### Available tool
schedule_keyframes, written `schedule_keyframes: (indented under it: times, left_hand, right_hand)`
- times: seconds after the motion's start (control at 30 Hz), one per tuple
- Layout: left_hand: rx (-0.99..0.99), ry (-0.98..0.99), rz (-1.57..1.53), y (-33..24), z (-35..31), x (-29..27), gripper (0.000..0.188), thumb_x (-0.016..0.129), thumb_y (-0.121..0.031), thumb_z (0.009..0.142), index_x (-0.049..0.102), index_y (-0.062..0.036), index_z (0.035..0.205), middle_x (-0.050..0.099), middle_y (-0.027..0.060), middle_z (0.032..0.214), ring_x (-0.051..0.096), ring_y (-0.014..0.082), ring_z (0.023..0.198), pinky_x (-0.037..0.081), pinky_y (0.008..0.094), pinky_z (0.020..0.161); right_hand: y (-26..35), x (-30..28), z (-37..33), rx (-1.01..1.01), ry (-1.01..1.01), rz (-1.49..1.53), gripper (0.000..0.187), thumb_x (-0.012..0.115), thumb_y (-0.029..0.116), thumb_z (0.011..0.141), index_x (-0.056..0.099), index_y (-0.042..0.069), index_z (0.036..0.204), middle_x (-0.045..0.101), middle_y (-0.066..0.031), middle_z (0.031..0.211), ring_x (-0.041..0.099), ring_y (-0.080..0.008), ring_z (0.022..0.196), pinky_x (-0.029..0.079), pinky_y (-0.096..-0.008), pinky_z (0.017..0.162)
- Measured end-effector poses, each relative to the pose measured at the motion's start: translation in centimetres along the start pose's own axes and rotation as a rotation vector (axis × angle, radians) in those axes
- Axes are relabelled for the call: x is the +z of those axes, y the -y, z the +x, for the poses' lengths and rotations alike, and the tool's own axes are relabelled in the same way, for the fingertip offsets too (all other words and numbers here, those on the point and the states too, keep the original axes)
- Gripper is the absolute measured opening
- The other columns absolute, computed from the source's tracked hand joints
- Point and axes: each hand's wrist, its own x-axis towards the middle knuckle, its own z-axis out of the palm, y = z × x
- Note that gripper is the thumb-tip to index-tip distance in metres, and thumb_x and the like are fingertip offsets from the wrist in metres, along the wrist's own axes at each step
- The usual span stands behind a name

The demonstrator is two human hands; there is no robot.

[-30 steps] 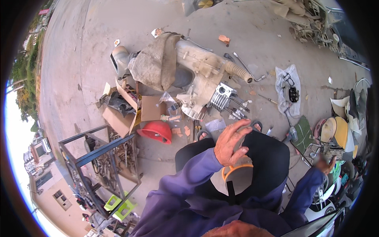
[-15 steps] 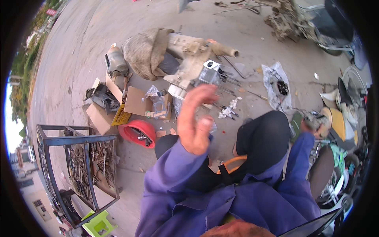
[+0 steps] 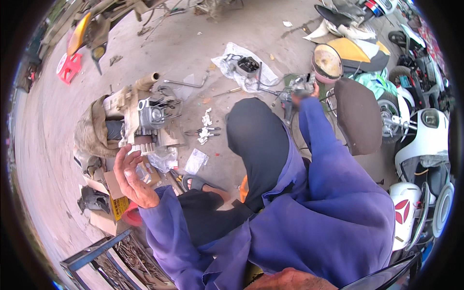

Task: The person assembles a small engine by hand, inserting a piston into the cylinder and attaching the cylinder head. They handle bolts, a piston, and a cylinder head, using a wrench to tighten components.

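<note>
My left hand (image 3: 129,178) is lifted in front of me with its fingers spread and nothing in it. It hovers just in front of a dirty engine block (image 3: 145,121) that lies on the concrete. My right arm stretches far forward, and my right hand (image 3: 303,93) rests among grey metal parts (image 3: 295,86) beside a round headlamp (image 3: 327,62). That hand is small and blurred, so its grip does not show. My knee in dark trousers (image 3: 256,135) is between the two arms.
A clear plastic bag with dark parts (image 3: 246,67) lies beyond the knee. White scraps and pliers (image 3: 205,129) sit by the engine. Cardboard boxes (image 3: 113,193) and a blue metal rack (image 3: 96,251) are at the left. Scooters (image 3: 420,140) and a dark seat (image 3: 357,116) crowd the right.
My head has turned, so the engine now appears to the left. My left hand has dropped lower left and stays spread. My right arm has stretched further forward to the metal parts.
</note>
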Motion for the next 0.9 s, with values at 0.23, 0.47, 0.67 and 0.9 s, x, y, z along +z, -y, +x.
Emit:
schedule_keyframes:
  times: [0.23,0.47,0.67,0.9]
  left_hand:
    - [-0.106,0.042,0.071,0.8,0.9,1.9,0.062,0.044,-0.050,0.104,0.051,0.0023,0.136,0.059,0.0173,0.129,0.061,0.0230,0.105,0.048,0.0365,0.092]
    - [-0.225,0.022,0.179,3.3,-0.5,0.8,0.064,0.045,-0.048,0.103,0.049,0.0064,0.137,0.060,0.0208,0.127,0.062,0.0241,0.104,0.048,0.0357,0.092]
    - [-0.349,0.093,0.303,4.1,0.3,1.6,0.059,0.051,-0.042,0.101,0.052,0.0080,0.133,0.062,0.0197,0.125,0.064,0.0242,0.106,0.050,0.0357,0.094]
    - [-0.412,0.195,0.318,7.2,-1.2,-0.1,0.047,0.051,-0.036,0.104,0.053,0.0026,0.132,0.059,0.0147,0.124,0.062,0.0216,0.104,0.049,0.0340,0.092]
  right_hand:
    - [1.7,-2.5,5.6,0.107,-0.024,0.079,0.069,0.050,0.070,0.080,0.060,0.023,0.129,0.062,-0.0130,0.129,0.057,-0.0407,0.113,0.051,-0.0569,0.085]
    - [3.1,-5.7,14.6,0.277,-0.063,-0.145,0.072,0.046,0.075,0.080,0.060,0.026,0.130,0.063,-0.0110,0.129,0.060,-0.0453,0.104,0.051,-0.0611,0.080]
    - [3.1,-8.6,19.5,0.208,-0.081,-0.150,0.067,0.046,0.071,0.086,0.058,0.023,0.131,0.061,-0.0104,0.133,0.060,-0.0420,0.112,0.050,-0.0607,0.085]
    - [4.7,-10.0,21.2,0.119,-0.188,-0.242,0.067,0.046,0.068,0.088,0.056,0.019,0.133,0.059,-0.0123,0.135,0.057,-0.0409,0.117,0.049,-0.0600,0.088]
